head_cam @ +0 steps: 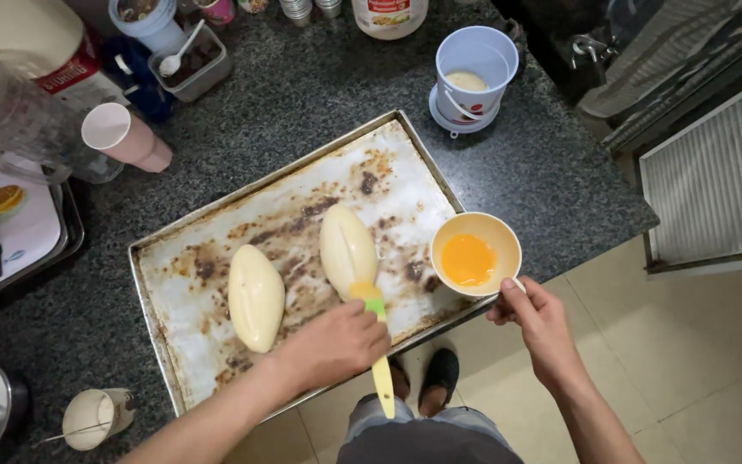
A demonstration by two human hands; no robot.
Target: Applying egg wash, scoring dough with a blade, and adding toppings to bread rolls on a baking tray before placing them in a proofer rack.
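1. The left hand (337,342) grips a yellow-green pastry brush (378,344), its tip touching the near end of the right dough loaf (347,249).
2. The right hand (532,314) pinches the rim of a small bowl of beaten egg (476,254), just beside the tray's right edge.
3. A second dough loaf (256,296) lies to the left on the stained baking tray (216,249).
4. A pink cup (126,136) lies tipped on the dark counter (302,94) at far left.
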